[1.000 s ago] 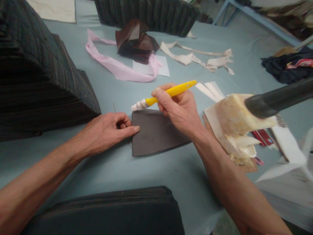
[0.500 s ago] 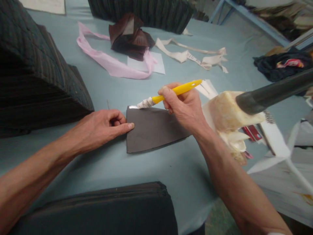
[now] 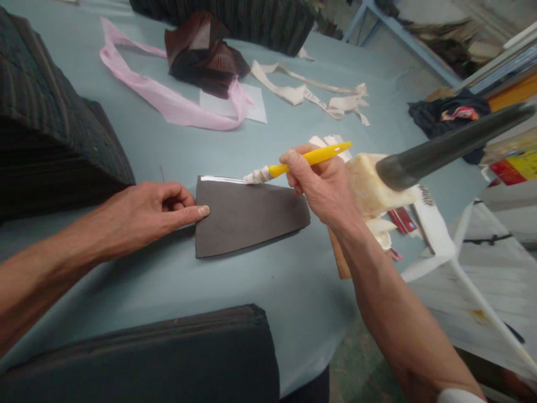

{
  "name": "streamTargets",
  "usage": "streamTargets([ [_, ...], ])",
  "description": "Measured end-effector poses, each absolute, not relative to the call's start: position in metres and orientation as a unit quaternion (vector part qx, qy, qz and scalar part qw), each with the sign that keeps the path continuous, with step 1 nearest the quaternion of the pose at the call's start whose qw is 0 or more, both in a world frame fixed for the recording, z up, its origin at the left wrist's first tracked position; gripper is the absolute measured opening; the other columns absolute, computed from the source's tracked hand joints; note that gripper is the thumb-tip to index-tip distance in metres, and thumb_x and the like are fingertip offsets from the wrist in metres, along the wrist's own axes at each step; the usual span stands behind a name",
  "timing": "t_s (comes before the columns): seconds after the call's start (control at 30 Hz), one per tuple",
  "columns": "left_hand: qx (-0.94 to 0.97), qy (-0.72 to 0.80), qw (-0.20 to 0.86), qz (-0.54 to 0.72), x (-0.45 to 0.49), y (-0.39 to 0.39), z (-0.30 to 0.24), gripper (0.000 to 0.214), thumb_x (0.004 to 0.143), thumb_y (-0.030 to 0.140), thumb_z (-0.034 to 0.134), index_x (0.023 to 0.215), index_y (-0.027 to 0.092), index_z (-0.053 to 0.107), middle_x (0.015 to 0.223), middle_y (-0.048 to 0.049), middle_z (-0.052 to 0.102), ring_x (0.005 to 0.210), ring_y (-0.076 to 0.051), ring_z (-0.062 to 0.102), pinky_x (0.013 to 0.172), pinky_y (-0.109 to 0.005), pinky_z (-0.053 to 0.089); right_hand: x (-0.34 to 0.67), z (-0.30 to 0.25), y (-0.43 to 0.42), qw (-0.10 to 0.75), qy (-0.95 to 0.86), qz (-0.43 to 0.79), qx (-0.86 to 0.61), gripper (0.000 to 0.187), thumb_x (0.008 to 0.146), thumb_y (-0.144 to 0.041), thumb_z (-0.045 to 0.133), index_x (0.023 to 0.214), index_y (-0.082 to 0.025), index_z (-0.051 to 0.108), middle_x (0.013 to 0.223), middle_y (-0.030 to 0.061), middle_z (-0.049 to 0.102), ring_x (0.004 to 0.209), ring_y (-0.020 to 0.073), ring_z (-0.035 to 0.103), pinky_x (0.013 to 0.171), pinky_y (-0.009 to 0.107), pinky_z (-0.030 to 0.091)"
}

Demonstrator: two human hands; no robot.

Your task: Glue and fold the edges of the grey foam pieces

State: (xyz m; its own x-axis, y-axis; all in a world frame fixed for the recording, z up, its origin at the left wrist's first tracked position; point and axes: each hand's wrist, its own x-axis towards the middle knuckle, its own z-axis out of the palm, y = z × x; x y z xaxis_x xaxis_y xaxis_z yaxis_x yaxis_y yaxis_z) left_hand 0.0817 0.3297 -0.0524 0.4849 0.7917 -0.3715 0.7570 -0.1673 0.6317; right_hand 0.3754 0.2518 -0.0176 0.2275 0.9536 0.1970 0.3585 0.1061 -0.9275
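Note:
A dark grey tapered panel (image 3: 247, 218), seemingly several layers thick, lies flat on the table. My left hand (image 3: 157, 210) grips its left edge, thumb on top and fingers curled by the side; the fingertips are partly hidden. In my right hand (image 3: 321, 184) is a paintbrush (image 3: 312, 159) with a yellow handle, held like a pen. Its white-coated bristles touch the panel's far edge. A wet-looking white stripe (image 3: 220, 179) runs along that edge from the left corner to the bristles.
Dark stacks of cut pieces stand at left (image 3: 50, 140), near front (image 3: 146, 358) and back (image 3: 226, 22). Pink cloth strip (image 3: 142, 92), brown crumpled material (image 3: 205, 56) and cream ribbons (image 3: 293, 92) lie beyond the panel. Right of my right hand sits a cream block (image 3: 364, 179) with a dark handle (image 3: 453, 148).
The brush has moved right along the panel's far edge, and the white stripe behind it is longer. My left hand stays on the left edge. The whole view has shifted somewhat.

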Motion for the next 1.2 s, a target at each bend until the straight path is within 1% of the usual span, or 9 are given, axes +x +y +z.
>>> streamTargets([
  [0.23,0.759,0.514,0.400,0.016,0.083,0.331,-0.052,0.063,0.082,0.084,0.066,0.090,0.021,0.069,0.074,0.0019,0.063,0.072,-0.017,0.051,0.065,-0.030,0.035,0.390,-0.020,0.242,0.512,-0.543,0.264,-0.611,0.050,0.090,-0.070,0.081,0.086,-0.021,0.073,0.063,-0.0049,0.059,0.058,0.0088,0.050,0.054,0.025,0.039],
  [0.43,0.755,0.523,0.396,0.011,0.088,0.331,-0.048,0.066,0.075,0.087,0.063,0.086,0.022,0.067,0.072,0.0007,0.062,0.071,-0.018,0.051,0.066,-0.032,0.035,0.404,-0.019,0.229,0.513,-0.526,0.255,-0.629,0.047,0.091,-0.068,0.081,0.090,-0.021,0.074,0.065,-0.0050,0.059,0.057,0.0081,0.047,0.052,0.025,0.036],
  [0.57,0.752,0.519,0.408,0.016,0.086,0.332,-0.050,0.063,0.081,0.082,0.067,0.091,0.021,0.068,0.074,0.0015,0.062,0.073,-0.017,0.050,0.067,-0.030,0.034,0.416,-0.019,0.221,0.514,-0.524,0.242,-0.634,0.050,0.089,-0.070,0.082,0.087,-0.021,0.073,0.063,-0.0053,0.057,0.054,0.0079,0.044,0.049,0.026,0.032],
  [0.63,0.749,0.517,0.414,0.015,0.085,0.331,-0.050,0.059,0.084,0.079,0.068,0.093,0.020,0.069,0.075,0.0023,0.061,0.074,-0.017,0.050,0.069,-0.030,0.034,0.421,-0.019,0.217,0.517,-0.526,0.227,-0.636,0.052,0.088,-0.071,0.083,0.084,-0.020,0.072,0.062,-0.0054,0.057,0.055,0.0080,0.045,0.051,0.026,0.034],
  [0.73,0.747,0.521,0.413,0.016,0.085,0.331,-0.050,0.060,0.084,0.079,0.068,0.093,0.020,0.069,0.074,0.0030,0.060,0.074,-0.016,0.049,0.069,-0.030,0.033,0.427,-0.016,0.210,0.517,-0.529,0.209,-0.640,0.052,0.088,-0.070,0.083,0.083,-0.020,0.072,0.062,-0.0051,0.057,0.057,0.0084,0.047,0.054,0.026,0.037],
  [0.83,0.749,0.523,0.407,0.019,0.086,0.331,-0.049,0.061,0.084,0.080,0.068,0.095,0.020,0.070,0.073,0.0034,0.061,0.074,-0.017,0.049,0.069,-0.031,0.033,0.428,-0.010,0.202,0.493,-0.535,0.197,-0.657,0.047,0.093,-0.065,0.080,0.084,-0.020,0.073,0.064,-0.0046,0.058,0.056,0.0087,0.048,0.053,0.027,0.036],
  [1.0,0.758,0.516,0.399,0.022,0.087,0.330,-0.047,0.059,0.085,0.078,0.067,0.096,0.020,0.070,0.073,0.0035,0.062,0.074,-0.017,0.051,0.070,-0.031,0.034,0.418,0.003,0.190,0.435,-0.560,0.126,-0.694,0.041,0.098,-0.059,0.077,0.085,-0.020,0.074,0.063,-0.0042,0.057,0.056,0.0091,0.048,0.055,0.028,0.035],
  [1.1,0.761,0.522,0.385,0.023,0.088,0.329,-0.047,0.062,0.084,0.081,0.065,0.094,0.021,0.071,0.071,0.0037,0.061,0.073,-0.017,0.051,0.069,-0.031,0.033,0.409,0.008,0.186,0.413,-0.569,0.088,-0.706,0.035,0.101,-0.052,0.075,0.088,-0.020,0.077,0.065,-0.0030,0.061,0.058,0.0100,0.053,0.059,0.029,0.039],
  [1.2,0.763,0.524,0.378,0.019,0.089,0.330,-0.049,0.068,0.080,0.087,0.061,0.094,0.021,0.071,0.070,0.0036,0.062,0.073,-0.018,0.051,0.068,-0.032,0.033,0.402,0.010,0.185,0.424,-0.573,0.063,-0.699,0.032,0.102,-0.048,0.074,0.088,-0.020,0.077,0.069,-0.0019,0.065,0.061,0.0108,0.057,0.063,0.030,0.042],
])
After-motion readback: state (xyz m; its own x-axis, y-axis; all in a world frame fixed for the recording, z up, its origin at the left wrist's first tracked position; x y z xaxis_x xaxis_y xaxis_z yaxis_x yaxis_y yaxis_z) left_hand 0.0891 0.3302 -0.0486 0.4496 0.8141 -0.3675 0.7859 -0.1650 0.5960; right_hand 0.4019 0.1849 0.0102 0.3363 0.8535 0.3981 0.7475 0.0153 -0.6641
